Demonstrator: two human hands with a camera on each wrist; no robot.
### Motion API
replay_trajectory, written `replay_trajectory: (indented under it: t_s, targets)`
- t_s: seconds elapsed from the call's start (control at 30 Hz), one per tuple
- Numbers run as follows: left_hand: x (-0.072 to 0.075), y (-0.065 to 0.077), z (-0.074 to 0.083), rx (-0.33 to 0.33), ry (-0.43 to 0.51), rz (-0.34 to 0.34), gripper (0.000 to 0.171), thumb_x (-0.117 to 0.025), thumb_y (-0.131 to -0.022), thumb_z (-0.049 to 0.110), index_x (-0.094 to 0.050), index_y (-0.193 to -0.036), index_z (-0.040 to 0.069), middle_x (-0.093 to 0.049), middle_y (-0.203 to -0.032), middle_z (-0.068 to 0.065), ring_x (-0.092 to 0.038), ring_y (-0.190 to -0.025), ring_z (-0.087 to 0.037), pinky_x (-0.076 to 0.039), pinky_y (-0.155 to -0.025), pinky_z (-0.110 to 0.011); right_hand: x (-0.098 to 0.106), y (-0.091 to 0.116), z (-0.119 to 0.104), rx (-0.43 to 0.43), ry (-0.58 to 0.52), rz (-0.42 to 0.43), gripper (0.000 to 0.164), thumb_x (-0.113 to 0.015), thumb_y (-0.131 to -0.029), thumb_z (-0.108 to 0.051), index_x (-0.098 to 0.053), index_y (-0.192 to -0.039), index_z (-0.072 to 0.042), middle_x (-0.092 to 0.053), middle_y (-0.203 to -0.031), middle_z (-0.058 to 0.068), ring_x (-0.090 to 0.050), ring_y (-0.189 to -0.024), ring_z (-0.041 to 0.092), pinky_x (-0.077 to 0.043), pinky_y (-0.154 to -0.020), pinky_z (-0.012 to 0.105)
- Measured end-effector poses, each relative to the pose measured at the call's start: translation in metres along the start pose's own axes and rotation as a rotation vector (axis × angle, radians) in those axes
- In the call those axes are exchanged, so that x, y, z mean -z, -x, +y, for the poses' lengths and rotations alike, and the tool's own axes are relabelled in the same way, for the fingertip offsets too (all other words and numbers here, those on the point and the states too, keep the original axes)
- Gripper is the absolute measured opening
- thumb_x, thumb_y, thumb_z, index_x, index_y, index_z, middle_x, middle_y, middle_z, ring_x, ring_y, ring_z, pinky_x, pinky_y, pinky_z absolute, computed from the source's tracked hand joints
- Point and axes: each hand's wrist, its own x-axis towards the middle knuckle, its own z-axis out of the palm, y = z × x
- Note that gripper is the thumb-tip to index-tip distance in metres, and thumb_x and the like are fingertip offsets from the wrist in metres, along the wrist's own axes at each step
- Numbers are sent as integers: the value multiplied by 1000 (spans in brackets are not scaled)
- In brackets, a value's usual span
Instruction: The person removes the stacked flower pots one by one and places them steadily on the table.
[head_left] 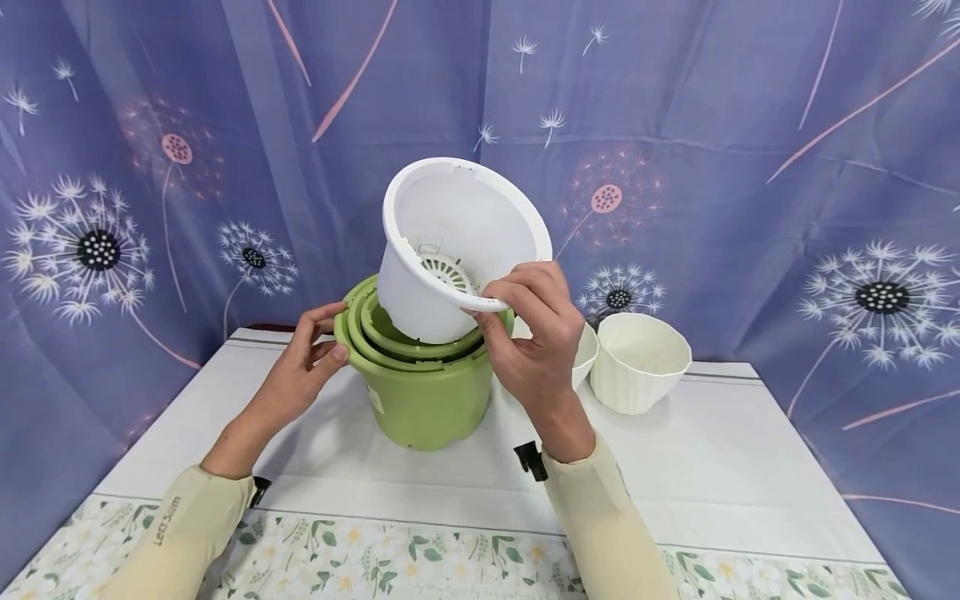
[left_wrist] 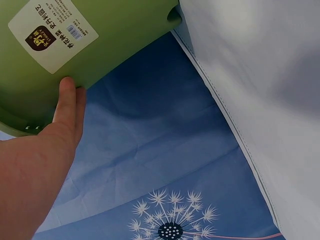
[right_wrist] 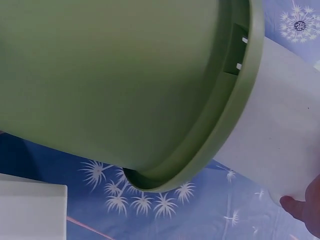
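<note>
Green plastic flower pots [head_left: 427,400] stand nested one inside another on the table, a paper label on the outer wall. With its fingers and thumb against the outermost pot's side at the rim, my left hand [head_left: 307,362] touches the stack. My right hand [head_left: 536,333] pinches the near right rim of a white flower pot [head_left: 408,292], thumb below and fingers above. Tilted, its base hangs at the mouth of the innermost green pot; I cannot tell whether they touch. A slotted disc [head_left: 446,271] shows at its bottom. The right wrist view shows the green wall [right_wrist: 115,75] up close.
Two cream fluted pots [head_left: 637,367] stand right of the green stack, one partly hidden behind my right hand. A white cloth with a floral front border [head_left: 360,550] covers the table. A blue dandelion-print curtain [head_left: 697,167] hangs behind and at both sides.
</note>
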Motion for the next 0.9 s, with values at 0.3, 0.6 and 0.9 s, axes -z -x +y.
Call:
replay_trajectory:
  t_s: [0.3,0.6,0.9]
  targets:
    - [0,0,-2,-2,10,0,58,-49,-114,12,-26,-166,18,-46,-139,-14,-62,-124,-6,-54,-100,-18,4,-5,-8,16,15,18,17,-83,-90,-8,-73,-77,-3,-65,-77,9,-55,-82,32,-46,-81,43]
    - [0,0,0,-5,6,2,58,-50,-114,12,-25,-167,18,-47,-140,-12,-62,-124,-5,-54,-100,-18,6,-9,-15,20,33,47,22,-83,-93,-14,-73,-76,-4,-66,-76,9,-55,-80,32,-46,-81,43]
    - [0,1,-1,-2,13,-1,58,-49,-114,12,-25,-167,18,-46,-140,-13,-61,-125,-4,-54,-100,-18,14,-9,-18,17,59,63,22,-82,-94,-14,-73,-76,-5,-66,-76,9,-56,-80,34,-46,-80,43]
